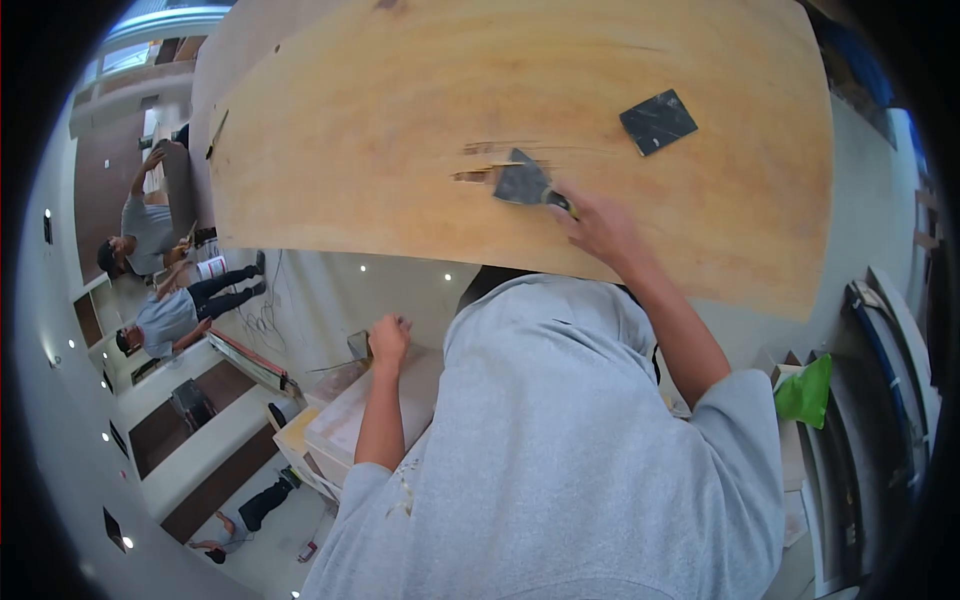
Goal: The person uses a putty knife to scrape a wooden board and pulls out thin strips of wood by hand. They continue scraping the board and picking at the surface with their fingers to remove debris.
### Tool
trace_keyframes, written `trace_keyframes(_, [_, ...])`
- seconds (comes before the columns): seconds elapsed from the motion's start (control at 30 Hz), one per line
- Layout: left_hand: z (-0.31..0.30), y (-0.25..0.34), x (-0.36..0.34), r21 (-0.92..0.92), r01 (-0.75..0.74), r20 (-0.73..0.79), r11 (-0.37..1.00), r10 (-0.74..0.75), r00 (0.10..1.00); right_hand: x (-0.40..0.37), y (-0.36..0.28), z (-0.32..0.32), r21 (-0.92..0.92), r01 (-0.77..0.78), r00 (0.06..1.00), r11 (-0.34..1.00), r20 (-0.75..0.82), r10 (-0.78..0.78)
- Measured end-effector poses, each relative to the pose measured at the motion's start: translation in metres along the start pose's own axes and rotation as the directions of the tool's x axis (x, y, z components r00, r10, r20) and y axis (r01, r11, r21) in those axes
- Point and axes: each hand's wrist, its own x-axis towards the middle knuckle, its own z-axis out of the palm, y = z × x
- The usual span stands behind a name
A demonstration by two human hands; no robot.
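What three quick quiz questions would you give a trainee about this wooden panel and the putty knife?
1. True or false: the right hand holds the putty knife with its blade against the wooden panel.
2. Which thing lies on the panel, apart from the blade? A: a dark square piece. B: a hammer. C: a drill.
3. Fill in: the left hand, lower down and off the panel, is closed in a ____.

Key: 1 true. 2 A. 3 fist.
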Motion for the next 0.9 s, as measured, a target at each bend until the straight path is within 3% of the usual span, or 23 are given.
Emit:
trace_keyframes(0.07, [0.022, -0.017, 0.01, -0.045, -0.06, -0.152, 0.997, 0.053, 0.987, 0.019, -0.019, 0.01, -0.022, -0.018, 0.998, 1.0, 0.061, 0.02])
trace_keyframes(0.17, [-0.032, 0.054, 0.013, -0.17, -0.275, -0.475, 0.946, 0.166, 0.864, 0.032, -0.033, 0.017, -0.054, -0.01, 0.997, 0.999, 0.071, 0.014])
trace_keyframes(0.23, [-0.056, 0.099, 0.037, -0.387, -0.321, -0.41, 0.864, 0.151, 0.9, 0.029, -0.021, 0.023, 0.0, 0.049, 0.999, 0.999, 0.019, -0.049])
trace_keyframes(0.37, [-0.101, 0.186, 0.077, -0.32, -0.591, -0.561, 0.74, 0.354, 0.748, 0.029, -0.029, 0.017, -0.088, 0.073, 0.997, 0.993, 0.039, -0.07])
trace_keyframes(0.43, [-0.1, 0.205, 0.102, -0.236, -0.64, -0.569, 0.731, 0.43, 0.701, 0.035, -0.035, 0.011, -0.127, 0.092, 0.995, 0.988, 0.039, -0.088])
trace_keyframes(0.6, [-0.1, 0.235, 0.123, -0.213, -0.724, -0.541, 0.656, 0.538, 0.647, 0.049, -0.057, -0.013, -0.221, 0.144, 0.989, 0.965, 0.054, -0.135])
trace_keyframes(0.73, [-0.086, 0.243, 0.143, -0.28, -0.732, -0.562, 0.621, 0.513, 0.649, 0.069, -0.055, -0.027, -0.249, 0.298, 0.954, 0.921, 0.095, -0.283])
trace_keyframes(0.8, [-0.082, 0.248, 0.16, -0.307, -0.841, -0.606, 0.445, 0.59, 0.534, 0.066, -0.077, -0.048, -0.259, 0.234, 0.97, 0.937, 0.129, -0.206])
trace_keyframes(0.87, [-0.071, 0.248, 0.167, -0.227, -0.847, -0.643, 0.48, 0.58, 0.501, 0.066, -0.08, -0.055, -0.324, 0.202, 0.971, 0.924, 0.192, -0.145])
trace_keyframes(0.9, [-0.075, 0.247, 0.164, -0.185, -0.826, -0.577, 0.532, 0.622, 0.529, 0.063, -0.074, -0.053, -0.269, 0.322, 0.946, 0.908, 0.068, -0.316])
